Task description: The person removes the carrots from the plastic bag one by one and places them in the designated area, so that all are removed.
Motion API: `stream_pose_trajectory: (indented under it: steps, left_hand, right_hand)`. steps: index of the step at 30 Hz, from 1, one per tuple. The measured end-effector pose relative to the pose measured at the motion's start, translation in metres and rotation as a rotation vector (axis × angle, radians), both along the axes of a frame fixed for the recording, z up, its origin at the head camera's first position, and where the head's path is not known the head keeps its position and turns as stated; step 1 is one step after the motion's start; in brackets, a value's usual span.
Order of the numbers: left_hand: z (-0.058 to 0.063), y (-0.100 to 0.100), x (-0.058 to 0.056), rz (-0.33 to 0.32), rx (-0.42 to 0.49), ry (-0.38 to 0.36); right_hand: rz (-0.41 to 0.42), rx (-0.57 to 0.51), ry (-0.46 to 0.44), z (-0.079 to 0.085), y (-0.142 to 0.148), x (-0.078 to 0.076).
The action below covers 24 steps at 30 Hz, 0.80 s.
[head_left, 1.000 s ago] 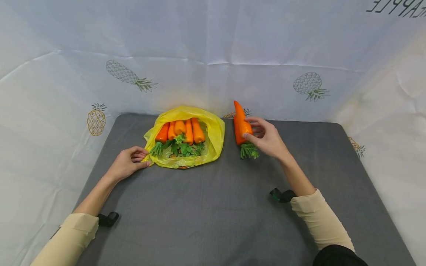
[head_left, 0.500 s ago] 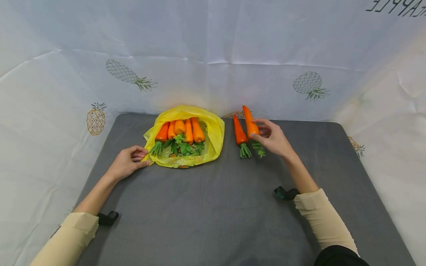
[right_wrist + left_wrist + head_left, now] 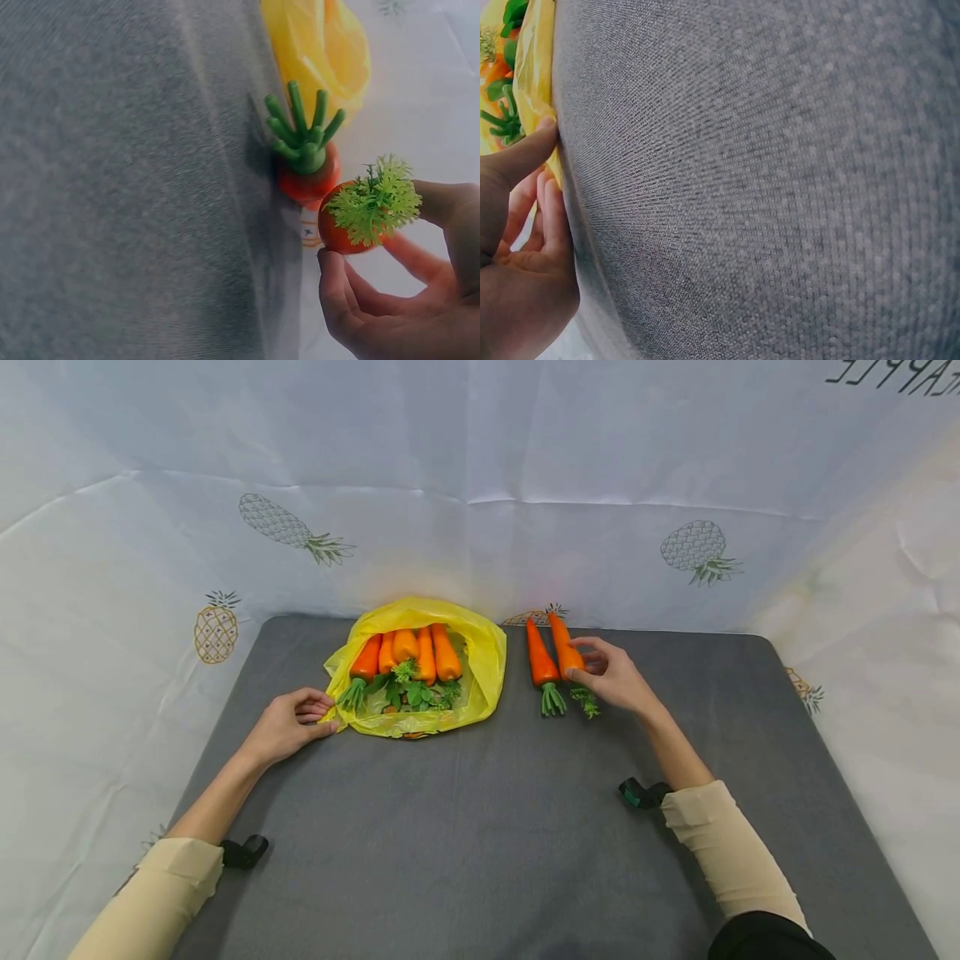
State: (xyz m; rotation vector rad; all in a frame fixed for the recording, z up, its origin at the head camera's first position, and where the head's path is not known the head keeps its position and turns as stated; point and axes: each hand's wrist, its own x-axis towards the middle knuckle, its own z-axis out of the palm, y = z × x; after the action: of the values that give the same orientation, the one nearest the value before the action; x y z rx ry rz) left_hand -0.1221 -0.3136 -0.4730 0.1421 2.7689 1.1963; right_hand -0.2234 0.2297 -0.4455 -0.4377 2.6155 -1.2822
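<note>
Bag: five carrots visible inside
Outside: two more; work judged partway
Orange carrot: just right of red carrot, at far edge of table
Tip: away from person, slightly left; long axis likewise
Right hand: pinches orange carrot
Left hand: pinches bag's left edge

bag: yellow | carrots: orange, green tops | table: grey | backdrop: white, pineapple-printed

head camera faces forward and down over grey cloth-covered worktop; both close-in wrist views share yellow plastic bag.
</note>
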Motion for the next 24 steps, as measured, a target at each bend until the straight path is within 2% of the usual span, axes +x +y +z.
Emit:
stream_pose_trajectory:
  steps: [24]
  left_hand:
    - [0.000, 0.000, -0.001, 0.000, 0.008, -0.012]
  right_hand:
    - [-0.004, 0.024, -0.062, -0.021, 0.005, -0.011]
